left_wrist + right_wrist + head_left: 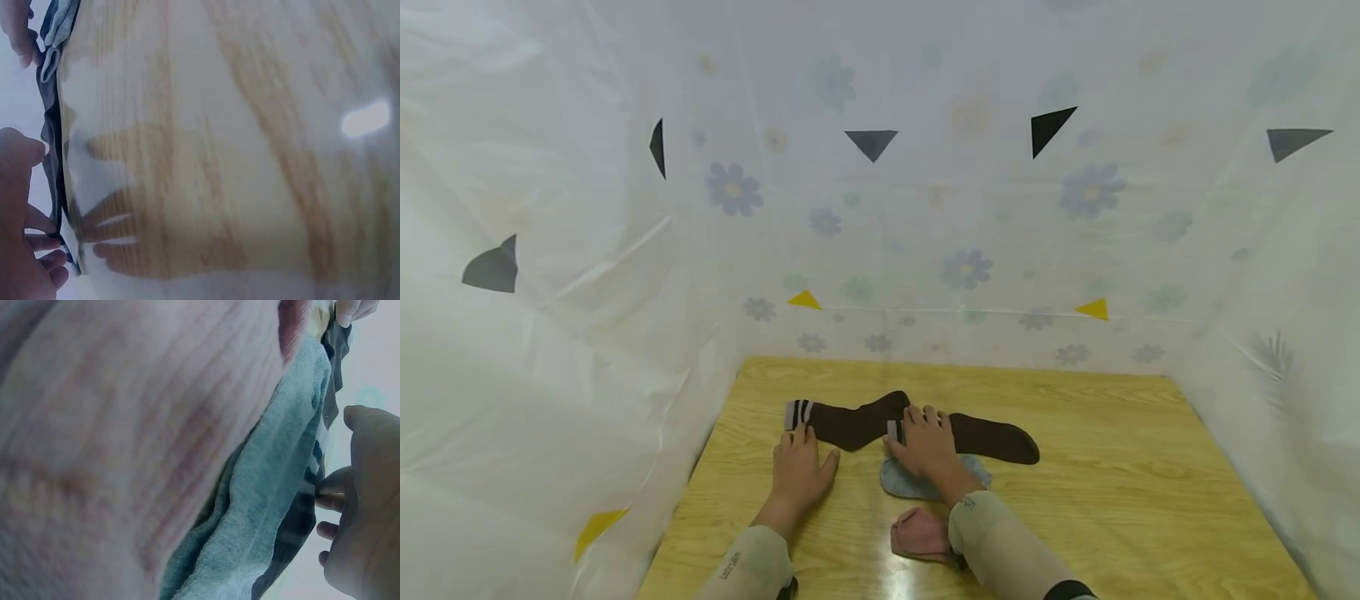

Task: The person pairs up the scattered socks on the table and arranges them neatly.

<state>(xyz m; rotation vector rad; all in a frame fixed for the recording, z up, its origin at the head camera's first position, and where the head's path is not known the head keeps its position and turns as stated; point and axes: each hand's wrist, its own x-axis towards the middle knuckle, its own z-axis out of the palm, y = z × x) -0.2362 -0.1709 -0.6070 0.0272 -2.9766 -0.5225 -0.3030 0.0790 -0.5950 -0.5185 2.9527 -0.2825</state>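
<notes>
Two dark brown socks with white-striped cuffs lie flat across the table. My left hand (801,477) touches the striped cuff of the left dark sock (848,425) with its fingertips, thumb held apart. Over the cuff end of the right dark sock (996,439) rests my right hand (929,448), its fingers spread and pointing away from me. The right hand hides part of that sock and the left sock's toe end. Beneath the right wrist is a grey-blue sock (904,481), which shows large in the right wrist view as fuzzy fabric (262,469).
A folded pink sock (917,533) lies nearer me, beside the right sleeve (1007,542). The wooden table (1120,500) meets white sheeting (880,250) with flower prints and black and yellow patches at the back and sides.
</notes>
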